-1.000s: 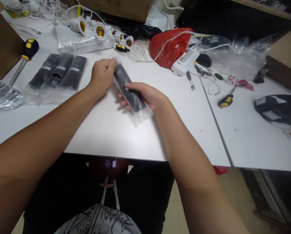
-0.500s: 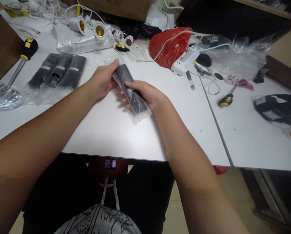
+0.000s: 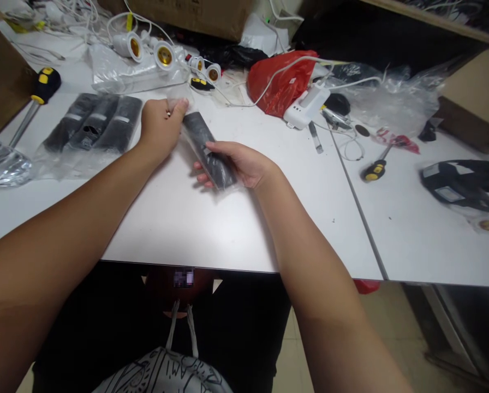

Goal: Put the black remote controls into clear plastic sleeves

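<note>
A long black part in a clear plastic bag [image 3: 203, 147] lies slanted just above the white table [image 3: 195, 218]. My right hand [image 3: 244, 164] is closed round its near end, thumb on top. My left hand [image 3: 160, 124] pinches the bag's far top edge between thumb and fingers. To the left, three more black parts in clear bags [image 3: 93, 123] lie side by side on the table.
A yellow-and-black screwdriver [image 3: 35, 101] lies far left, another [image 3: 375, 168] at the right. White lamp sockets [image 3: 146, 49] with cables, a red bag [image 3: 281, 79], a white adapter [image 3: 304, 106], crumpled clear plastic [image 3: 392, 95] and cardboard boxes [image 3: 1, 76] crowd the back. A black strap item [image 3: 465, 185] lies far right.
My left hand has shifted left and up along the bag to its far edge. The bagged part has slid a little towards me in my right hand.
</note>
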A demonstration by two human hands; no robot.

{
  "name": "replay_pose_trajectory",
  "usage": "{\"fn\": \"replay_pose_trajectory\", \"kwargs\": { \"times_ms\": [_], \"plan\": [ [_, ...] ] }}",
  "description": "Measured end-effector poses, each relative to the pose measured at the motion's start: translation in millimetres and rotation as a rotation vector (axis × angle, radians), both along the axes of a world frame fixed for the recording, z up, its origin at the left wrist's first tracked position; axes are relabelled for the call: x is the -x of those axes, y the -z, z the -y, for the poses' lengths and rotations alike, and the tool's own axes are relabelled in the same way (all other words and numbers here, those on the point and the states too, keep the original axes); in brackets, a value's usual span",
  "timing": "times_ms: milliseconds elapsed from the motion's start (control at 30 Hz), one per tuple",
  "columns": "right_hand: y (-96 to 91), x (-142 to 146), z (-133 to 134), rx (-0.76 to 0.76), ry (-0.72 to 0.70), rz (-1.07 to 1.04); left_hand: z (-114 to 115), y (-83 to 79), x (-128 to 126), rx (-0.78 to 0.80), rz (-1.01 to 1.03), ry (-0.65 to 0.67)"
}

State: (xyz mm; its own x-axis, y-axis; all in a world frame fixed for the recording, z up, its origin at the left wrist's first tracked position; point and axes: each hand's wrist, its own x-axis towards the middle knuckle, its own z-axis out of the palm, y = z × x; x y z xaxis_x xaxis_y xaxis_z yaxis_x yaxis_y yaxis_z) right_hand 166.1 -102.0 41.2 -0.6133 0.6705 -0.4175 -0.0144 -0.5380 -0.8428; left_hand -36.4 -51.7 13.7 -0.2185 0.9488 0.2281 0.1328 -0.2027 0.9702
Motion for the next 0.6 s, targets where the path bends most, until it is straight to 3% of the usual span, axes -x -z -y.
{"fn": "replay_pose_trajectory", "kwargs": {
  "times_ms": [100,200,300,600],
  "plan": [
    [-1.5,0,2,-0.026,0.014,0.011,-5,3.7,-4,-0.032,0.086,-0.089],
    [-1.2,0,2,-0.071,0.025,0.001,-3,0.3,-10,0.125,0.435,0.136],
    [0.6,0,0,-0.097,0.058,-0.019,3,-4.4,-15,0.208,0.533,0.263],
    [-3.5,1,1,-0.085,0.037,0.019,-10,9.9,-12,0.034,0.404,-0.008]
  ]
}}
